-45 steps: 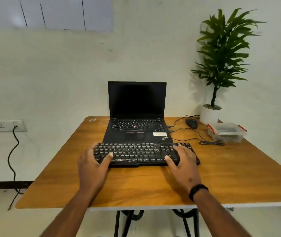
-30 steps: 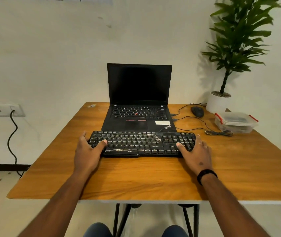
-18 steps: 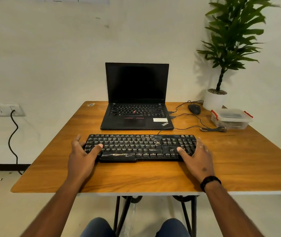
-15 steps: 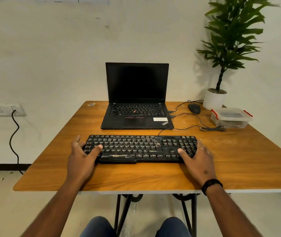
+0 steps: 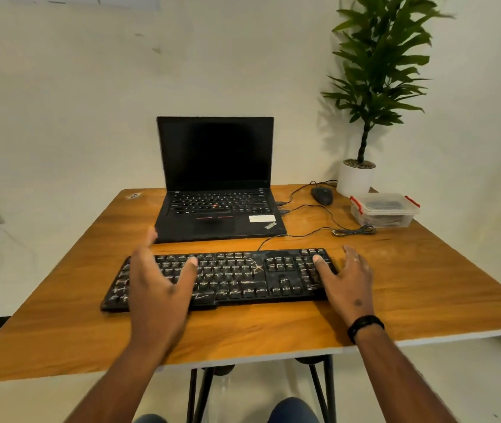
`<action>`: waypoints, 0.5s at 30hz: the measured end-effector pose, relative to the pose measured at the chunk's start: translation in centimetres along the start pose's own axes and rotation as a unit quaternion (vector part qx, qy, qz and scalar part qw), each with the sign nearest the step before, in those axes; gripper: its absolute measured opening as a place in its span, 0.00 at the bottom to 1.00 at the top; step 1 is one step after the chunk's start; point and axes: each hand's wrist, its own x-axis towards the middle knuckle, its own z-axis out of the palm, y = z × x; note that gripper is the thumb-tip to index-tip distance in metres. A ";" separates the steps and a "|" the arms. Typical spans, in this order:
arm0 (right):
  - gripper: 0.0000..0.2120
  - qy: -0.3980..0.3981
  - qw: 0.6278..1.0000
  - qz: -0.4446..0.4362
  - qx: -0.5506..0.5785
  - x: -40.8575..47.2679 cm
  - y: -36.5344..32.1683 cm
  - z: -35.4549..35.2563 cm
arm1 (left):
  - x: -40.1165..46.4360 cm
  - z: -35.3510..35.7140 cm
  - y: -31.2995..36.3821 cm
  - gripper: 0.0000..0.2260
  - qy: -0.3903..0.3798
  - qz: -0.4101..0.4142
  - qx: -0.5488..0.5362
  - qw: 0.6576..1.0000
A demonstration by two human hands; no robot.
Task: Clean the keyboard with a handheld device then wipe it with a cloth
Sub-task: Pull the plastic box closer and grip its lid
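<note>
**Left hand lifted off the keyboard, right hand kept at its end**

Compared with half a second earlier, the left hand (image 5: 159, 288) has been raised from the left end of the keyboard (image 5: 237, 277) and is now seen above the left half of the keys, blurred, with its fingers spread and nothing held. The right hand (image 5: 345, 283) is laid at the right end of the keyboard, fingers straight, the thumb resting on the number keys; nothing is gripped by it either.

The keyboard is placed in the lower middle of the frame on the worktop (image 5: 426, 285), just in front of the laptop (image 5: 215, 206). Its long axis runs from left to right, slightly tilted, the left end lower in the frame. Pale marks are seen on the keys.

No handheld device and no cloth can be recognised. A lidded plastic box (image 5: 385, 210) stands at the right of the frame, nearer to the right hand; its content cannot be told. It is judged that the cleaning has not yet begun, and that the device must first be fetched, probably by the freed left hand.
</note>
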 end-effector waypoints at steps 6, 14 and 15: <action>0.31 0.086 0.996 -0.005 0.031 6.2 2.6 -2.1 | 1.9 9.1 6.3 0.27 -0.105 -0.014 -0.152 0.983; 0.25 0.227 0.971 0.045 0.061 18.7 8.1 -6.3 | 5.8 25.0 12.5 0.02 -0.255 -0.108 -0.217 0.936; 0.25 0.235 0.968 0.051 0.071 19.8 8.8 -6.7 | 6.1 26.6 12.9 0.02 -0.266 -0.113 -0.208 0.934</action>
